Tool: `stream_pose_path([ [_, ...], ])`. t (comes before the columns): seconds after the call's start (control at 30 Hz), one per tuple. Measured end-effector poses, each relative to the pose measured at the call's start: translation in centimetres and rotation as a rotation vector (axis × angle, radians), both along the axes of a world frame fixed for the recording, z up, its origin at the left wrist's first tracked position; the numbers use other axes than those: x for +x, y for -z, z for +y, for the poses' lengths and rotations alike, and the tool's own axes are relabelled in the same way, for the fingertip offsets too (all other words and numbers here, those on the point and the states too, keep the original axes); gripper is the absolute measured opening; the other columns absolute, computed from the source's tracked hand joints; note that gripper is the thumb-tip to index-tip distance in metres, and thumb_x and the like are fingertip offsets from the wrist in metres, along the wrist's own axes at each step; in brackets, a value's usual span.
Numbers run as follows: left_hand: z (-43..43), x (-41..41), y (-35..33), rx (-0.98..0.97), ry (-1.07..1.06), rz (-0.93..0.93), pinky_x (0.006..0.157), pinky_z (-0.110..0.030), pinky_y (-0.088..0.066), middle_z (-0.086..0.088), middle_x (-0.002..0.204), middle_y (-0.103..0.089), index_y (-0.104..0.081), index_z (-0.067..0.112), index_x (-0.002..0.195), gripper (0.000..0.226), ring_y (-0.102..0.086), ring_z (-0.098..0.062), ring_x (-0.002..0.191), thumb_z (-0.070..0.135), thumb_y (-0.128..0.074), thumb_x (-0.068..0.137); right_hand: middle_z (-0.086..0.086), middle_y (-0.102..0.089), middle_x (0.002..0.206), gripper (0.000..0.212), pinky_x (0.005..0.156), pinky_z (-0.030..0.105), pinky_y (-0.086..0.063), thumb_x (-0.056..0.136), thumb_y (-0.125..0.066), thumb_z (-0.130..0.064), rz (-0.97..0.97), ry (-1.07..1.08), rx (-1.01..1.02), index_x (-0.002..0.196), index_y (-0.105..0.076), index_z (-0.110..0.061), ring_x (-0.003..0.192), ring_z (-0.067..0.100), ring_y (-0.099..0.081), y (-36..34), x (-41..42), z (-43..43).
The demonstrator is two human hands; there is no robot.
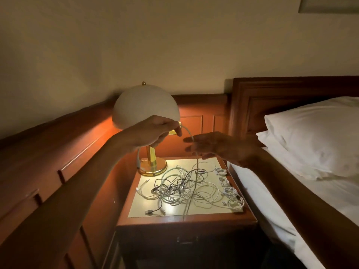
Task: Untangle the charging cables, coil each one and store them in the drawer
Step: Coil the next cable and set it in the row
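Note:
A tangle of white and dark charging cables (180, 188) lies on the pale top of the nightstand (139, 209). Several coiled white cables (230, 192) sit in a row along its right edge. My left hand (155, 133) is raised in front of the lamp and pinches a white cable (197, 162) that arcs over and hangs down into the tangle, reaching the front edge. My right hand (217, 147) hovers beside it with fingers spread, the hanging cable passing across its fingertips. The drawer front (186, 241) below is dark and shut.
A lit lamp with a white dome shade (144, 105) and brass base (153, 166) stands at the nightstand's back left. A bed with white pillows (314, 136) lies close on the right. Wood panelling runs along the left wall.

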State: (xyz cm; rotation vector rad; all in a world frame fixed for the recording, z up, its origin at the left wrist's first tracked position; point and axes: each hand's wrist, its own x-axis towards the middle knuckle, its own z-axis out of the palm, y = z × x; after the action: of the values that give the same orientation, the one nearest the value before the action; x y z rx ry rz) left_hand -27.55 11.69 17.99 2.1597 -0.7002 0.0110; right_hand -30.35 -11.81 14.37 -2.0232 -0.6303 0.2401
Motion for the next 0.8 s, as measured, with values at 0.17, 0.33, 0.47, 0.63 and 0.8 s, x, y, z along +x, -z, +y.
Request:
stream_pose_path([
  [0.17, 0.8, 0.6, 0.8, -0.148, 0.085, 0.063, 0.049, -0.025, -0.02, 0.006, 0.059, -0.028, -0.068, 0.013, 0.095, 0.033, -0.024, -0.011, 0.051, 0.033, -0.043, 0.104, 0.009, -0.075, 0.089, 0.023, 0.091, 0.049, -0.057, 0.104, -0.048, -0.016, -0.127, 0.181, 0.229, 0.101, -0.071, -0.012, 0.086, 0.026, -0.073, -0.5, 1.9, 1.0],
  [0.33, 1.8, 1.9, 4.1, -0.072, 0.045, 0.067, 0.069, -0.025, -0.043, -0.003, 0.069, -0.056, -0.062, 0.008, 0.095, 0.029, -0.056, -0.018, 0.071, 0.021, -0.039, 0.106, 0.001, -0.066, 0.079, 0.022, 0.066, 0.03, -0.051, 0.104, -0.049, -0.024, -0.637, 0.478, 0.03, 0.107, -0.071, -0.022, 0.065, 0.01, -0.059, -4.2, 5.1, -0.3],
  [0.47, 0.3, 4.0, 5.2, -0.173, 0.02, 0.119, 0.071, -0.019, -0.053, -0.001, 0.081, -0.067, -0.061, 0.01, 0.106, 0.026, -0.067, -0.009, 0.08, 0.022, -0.038, 0.106, 0.007, -0.073, 0.094, 0.024, 0.069, 0.033, -0.051, 0.101, -0.055, -0.023, -1.122, 0.498, -0.239, 0.11, -0.074, -0.012, 0.08, 0.019, -0.065, -7.1, 8.1, -0.9],
  [0.63, -1.6, 6.7, 5.7, -0.202, -0.061, 0.065, 0.075, -0.024, -0.054, -0.006, 0.092, -0.071, -0.064, 0.011, 0.109, 0.023, -0.07, -0.012, 0.087, 0.021, -0.045, 0.104, 0.007, -0.062, 0.084, 0.038, 0.057, 0.036, -0.047, 0.099, -0.043, -0.038, -1.355, 0.482, -0.471, 0.116, -0.072, -0.018, 0.077, 0.024, -0.056, -9.2, 10.0, -2.0],
  [0.8, -3.4, 6.6, 4.4, -0.414, -0.098, 0.151, 0.075, -0.025, -0.058, -0.015, 0.101, -0.069, -0.061, -0.002, 0.117, 0.029, -0.069, -0.02, 0.085, 0.017, -0.045, 0.104, 0.007, -0.059, 0.081, 0.035, 0.055, 0.035, -0.045, 0.1, -0.045, -0.033, -1.493, 0.52, -0.532, 0.116, -0.072, -0.018, 0.077, 0.025, -0.051, -10.9, 10.5, -3.1],
])
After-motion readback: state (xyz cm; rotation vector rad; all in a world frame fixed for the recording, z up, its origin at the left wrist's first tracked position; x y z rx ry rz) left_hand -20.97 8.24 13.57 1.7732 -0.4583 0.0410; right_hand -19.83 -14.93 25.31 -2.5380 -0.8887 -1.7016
